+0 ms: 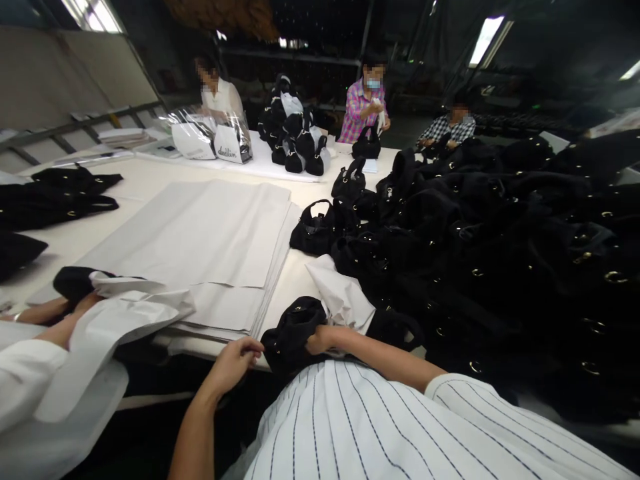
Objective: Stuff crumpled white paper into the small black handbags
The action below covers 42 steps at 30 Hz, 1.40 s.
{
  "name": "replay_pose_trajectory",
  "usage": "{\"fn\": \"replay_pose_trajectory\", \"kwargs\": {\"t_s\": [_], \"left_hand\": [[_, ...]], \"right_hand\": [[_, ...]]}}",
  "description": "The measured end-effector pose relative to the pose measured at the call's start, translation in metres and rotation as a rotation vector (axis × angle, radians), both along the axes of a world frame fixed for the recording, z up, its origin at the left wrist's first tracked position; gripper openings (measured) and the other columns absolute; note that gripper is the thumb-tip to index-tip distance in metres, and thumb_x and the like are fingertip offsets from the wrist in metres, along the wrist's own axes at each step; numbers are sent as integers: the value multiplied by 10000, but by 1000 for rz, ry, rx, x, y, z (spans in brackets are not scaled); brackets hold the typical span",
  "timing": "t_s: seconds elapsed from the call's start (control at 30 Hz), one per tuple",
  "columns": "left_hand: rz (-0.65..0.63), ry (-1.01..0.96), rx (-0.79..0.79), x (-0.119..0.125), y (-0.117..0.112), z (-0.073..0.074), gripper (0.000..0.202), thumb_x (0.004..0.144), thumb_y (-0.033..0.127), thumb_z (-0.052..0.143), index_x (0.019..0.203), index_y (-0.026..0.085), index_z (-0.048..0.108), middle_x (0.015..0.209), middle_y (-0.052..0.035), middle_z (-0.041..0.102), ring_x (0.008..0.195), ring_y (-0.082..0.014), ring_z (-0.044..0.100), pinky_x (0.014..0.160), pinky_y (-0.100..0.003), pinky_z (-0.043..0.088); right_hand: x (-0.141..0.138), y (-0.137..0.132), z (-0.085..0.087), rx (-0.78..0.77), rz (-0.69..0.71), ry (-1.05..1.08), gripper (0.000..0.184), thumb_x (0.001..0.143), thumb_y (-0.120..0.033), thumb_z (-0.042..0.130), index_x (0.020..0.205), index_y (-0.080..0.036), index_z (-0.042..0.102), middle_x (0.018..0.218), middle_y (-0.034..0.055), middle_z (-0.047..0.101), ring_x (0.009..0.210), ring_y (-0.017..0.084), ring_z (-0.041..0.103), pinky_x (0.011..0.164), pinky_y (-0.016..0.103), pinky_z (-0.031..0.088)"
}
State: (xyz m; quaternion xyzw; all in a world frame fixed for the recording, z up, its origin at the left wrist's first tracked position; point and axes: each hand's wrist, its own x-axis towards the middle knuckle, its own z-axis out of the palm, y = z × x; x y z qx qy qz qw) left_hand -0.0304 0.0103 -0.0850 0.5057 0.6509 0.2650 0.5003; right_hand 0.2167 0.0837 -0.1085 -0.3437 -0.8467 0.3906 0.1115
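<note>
Black bag [293, 333] at the near table [150, 177] edge, long axis left-right, mouth toward the bag pile [500, 240], white paper [343, 297] sticking out. Right hand [320, 341] clenched on bag; left hand [235, 363] pinching its left edge. Paper stack [200, 247] left of bag, bare table beyond.

A stack of white tissue paper sheets [210, 247] lies flat on the white worktable [150, 180], near its front edge. To the right, a large heap of black handbags [500, 227] with gold rings covers the table. One black handbag [313, 230] sits apart, just beside the stack. At the far end stands a pile of stuffed black bags [295, 133], and beside it clear plastic packages holding white dust bags [210, 137]. Flat black bags [60, 197] lie at the left edge. Three co-workers [365, 100] work at the far side. At lower left, a neighbouring person's arm [45, 313] rests by crumpled white paper [130, 310].
</note>
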Motion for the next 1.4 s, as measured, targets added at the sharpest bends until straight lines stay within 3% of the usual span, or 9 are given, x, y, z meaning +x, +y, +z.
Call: {"fn": "replay_pose_trajectory", "kwargs": {"t_s": [0.13, 0.27, 0.37, 0.5, 0.6, 0.73, 1.0, 1.2, 1.4], "left_hand": [[169, 153, 201, 6, 40, 5, 407, 724, 470, 581, 977, 163, 665, 980, -97, 701, 949, -241, 648, 859, -368, 516], [-225, 182, 280, 61, 83, 5, 527, 702, 456, 642, 1155, 186, 641, 1233, -117, 609, 1141, -264, 568, 1002, -398, 448], [-585, 491, 321, 96, 102, -1, 673, 603, 234, 701, 1267, 266, 597, 1279, -133, 555, 1147, -304, 546, 964, -411, 460], [-783, 894, 390, 122, 111, -8, 544, 691, 84, 524, 1190, 265, 643, 1076, -137, 629, 1005, -291, 590, 815, -378, 477], [-749, 904, 385, 122, 113, -8, 453, 745, 80, 460, 1117, 240, 662, 1028, -112, 680, 967, -249, 620, 811, -335, 455], [-337, 828, 350, 104, 111, -2, 423, 803, 150, 447, 1186, 211, 617, 981, -112, 714, 890, -237, 654, 778, -315, 450], [541, 406, 294, 114, 69, -20, 402, 713, 150, 562, 1115, 162, 562, 744, -55, 679, 721, -229, 660, 685, -331, 492], [442, 520, 173, 99, 47, -53, 374, 746, 377, 624, 1038, 145, 606, 863, -163, 711, 865, -348, 676, 764, -472, 516], [103, 719, 534, 84, 84, -53, 216, 726, 225, 610, 928, 201, 686, 996, -140, 709, 1186, -338, 563, 1082, -486, 356]], "right_hand": [[44, -28, 31, -126, -35, 229, 308, 812, -95, 511, 1004, -205, 727, 1020, 35, 737, 927, 182, 669, 866, 308, 544], [95, -46, 44, 101, -792, 310, 334, 900, -242, 451, 1160, -170, 648, 1193, 116, 659, 1091, 242, 613, 966, 425, 499], [108, -35, 31, 50, -964, 105, 672, 860, -462, 548, 1416, -113, 404, 1488, 208, 378, 1369, 328, 363, 1130, 509, 314], [86, -1, 2, -301, -928, 41, 1078, 654, -558, 739, 1479, -78, 238, 1509, 251, 316, 1396, 350, 310, 1138, 480, 289], [63, 25, -7, -433, -959, 152, 861, 564, -351, 804, 1315, -73, 489, 1247, 211, 601, 1147, 348, 568, 958, 440, 464], [49, 62, 9, -372, -907, 371, 434, 620, -137, 623, 1053, -121, 645, 911, 48, 690, 833, 209, 647, 696, 272, 499], [30, 110, 81, 0, -437, 493, 387, 589, -107, 557, 928, -189, 727, 906, -26, 705, 913, 188, 628, 813, 239, 453], [8, 90, 66, -8, -238, 156, 677, 625, -164, 634, 1300, -193, 585, 1159, 61, 697, 1066, 262, 619, 900, 318, 466], [-18, 95, 52, -23, -15, 59, 922, 622, -356, 763, 1441, -167, 384, 1330, 130, 571, 1132, 296, 572, 927, 351, 463]]}}
